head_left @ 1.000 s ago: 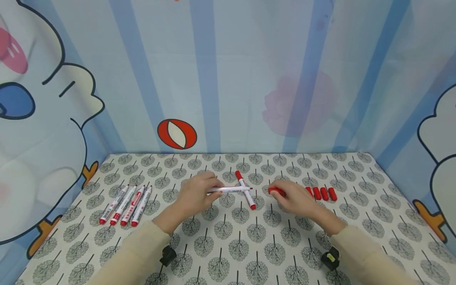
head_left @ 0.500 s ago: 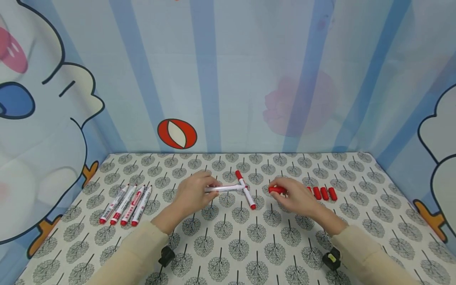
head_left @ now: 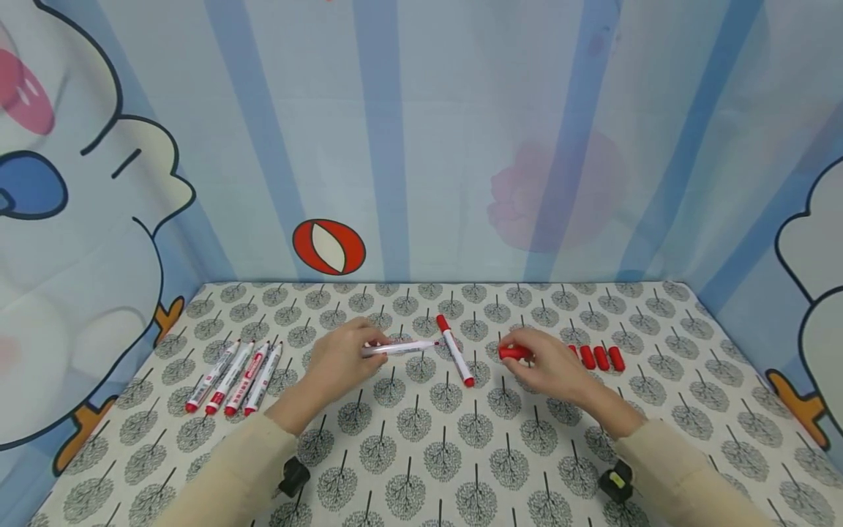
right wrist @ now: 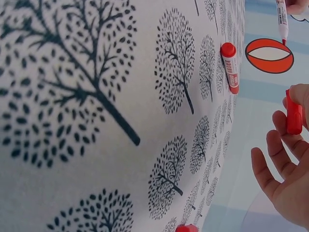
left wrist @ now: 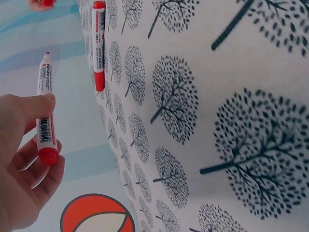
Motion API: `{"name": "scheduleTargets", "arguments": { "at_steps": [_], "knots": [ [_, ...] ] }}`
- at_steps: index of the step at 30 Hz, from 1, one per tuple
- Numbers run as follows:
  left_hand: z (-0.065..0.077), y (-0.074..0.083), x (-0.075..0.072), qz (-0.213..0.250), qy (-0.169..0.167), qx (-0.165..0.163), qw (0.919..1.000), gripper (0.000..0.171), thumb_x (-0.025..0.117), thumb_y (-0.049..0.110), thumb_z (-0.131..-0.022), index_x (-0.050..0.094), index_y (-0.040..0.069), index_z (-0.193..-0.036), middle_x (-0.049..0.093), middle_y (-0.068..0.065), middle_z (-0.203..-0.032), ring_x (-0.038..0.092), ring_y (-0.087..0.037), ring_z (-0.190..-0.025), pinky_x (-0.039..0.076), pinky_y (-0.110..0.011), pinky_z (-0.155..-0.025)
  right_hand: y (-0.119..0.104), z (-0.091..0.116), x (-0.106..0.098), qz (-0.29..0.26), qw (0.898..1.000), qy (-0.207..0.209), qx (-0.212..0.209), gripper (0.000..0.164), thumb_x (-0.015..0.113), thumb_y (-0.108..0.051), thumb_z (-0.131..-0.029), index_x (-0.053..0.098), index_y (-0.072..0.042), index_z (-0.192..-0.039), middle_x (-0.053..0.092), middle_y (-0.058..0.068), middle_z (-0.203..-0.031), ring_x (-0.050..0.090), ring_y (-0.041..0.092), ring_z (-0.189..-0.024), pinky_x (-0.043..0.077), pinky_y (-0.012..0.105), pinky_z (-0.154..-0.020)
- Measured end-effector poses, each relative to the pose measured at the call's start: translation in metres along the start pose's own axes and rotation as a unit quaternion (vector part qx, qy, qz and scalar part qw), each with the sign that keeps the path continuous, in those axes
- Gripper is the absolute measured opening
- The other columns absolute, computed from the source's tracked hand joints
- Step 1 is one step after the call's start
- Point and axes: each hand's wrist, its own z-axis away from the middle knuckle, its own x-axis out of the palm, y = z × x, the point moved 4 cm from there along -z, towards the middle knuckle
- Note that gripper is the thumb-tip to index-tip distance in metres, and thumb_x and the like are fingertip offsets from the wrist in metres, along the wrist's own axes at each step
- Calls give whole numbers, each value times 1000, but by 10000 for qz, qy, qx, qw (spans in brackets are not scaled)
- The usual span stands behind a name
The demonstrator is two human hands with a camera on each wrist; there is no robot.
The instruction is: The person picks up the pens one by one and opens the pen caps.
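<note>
My left hand (head_left: pixel 345 357) pinches an uncapped red marker (left wrist: pixel 45 92) between thumb and fingers, its bare red tip pointing right. In the left wrist view the marker stands with its red end plug low in the fingers. My right hand (head_left: pixel 543 362) holds a red marker cap (right wrist: pixel 294 112) between thumb and index finger, the other fingers spread loosely in the right wrist view. Between the hands a capped red marker (head_left: pixel 456 351) lies slantwise on the patterned tablecloth, its cap toward the back.
Several uncapped markers (head_left: pixel 235 379) lie side by side on the left of the tablecloth (head_left: pixel 408 468). Loose red caps (head_left: pixel 601 358) stand in a row on the right, partly behind the right hand. A cartoon-printed curtain (head_left: pixel 448 146) rises along the back edge.
My left hand has drawn left with the uncapped marker, so its tip no longer overlaps the capped marker lying in the middle. The right hand has stayed nearly still with the cap.
</note>
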Motion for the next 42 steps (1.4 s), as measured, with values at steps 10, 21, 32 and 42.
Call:
{"name": "scheduleTargets", "arguments": {
  "at_steps": [10, 21, 32, 42],
  "knots": [
    [10, -23, -7, -69, 67, -473, 9988, 17, 75, 25, -75, 70, 21, -91, 51, 3, -82, 46, -10, -61, 36, -24, -44, 1, 3, -2, 105, 9998, -7, 151, 20, 68, -16, -81, 65, -13, -100, 64, -6, -93, 58, 6, -80, 48, 23, -68],
    [19, -49, -7, -294, -66, -894, 9955, 19, 74, 26, -75, 70, 18, -92, 52, 2, -78, 46, -12, -60, 36, -25, -45, 3, 3, -1, 181, 9998, 16, 121, 20, 68, -17, -81, 65, -13, -101, 64, -5, -95, 59, 7, -81, 49, 23, -68],
    [29, -66, -7, -308, -181, -1163, 9926, 18, 72, 27, -77, 71, 14, -91, 63, -3, -84, 51, -13, -61, 38, -25, -46, 3, 5, 1, 179, 9998, 34, 104, 21, 69, -18, -81, 65, -12, -101, 64, -4, -97, 58, 7, -79, 49, 21, -67],
    [35, -78, -11, -112, -489, -1464, 9880, 23, 71, 23, -78, 70, 6, -93, 64, -5, -81, 52, -13, -59, 41, -25, -47, 4, 5, 2, 151, 9998, -27, 105, 21, 68, -18, -82, 65, -13, -102, 63, -5, -98, 58, 7, -81, 49, 23, -67]
  ]
}}
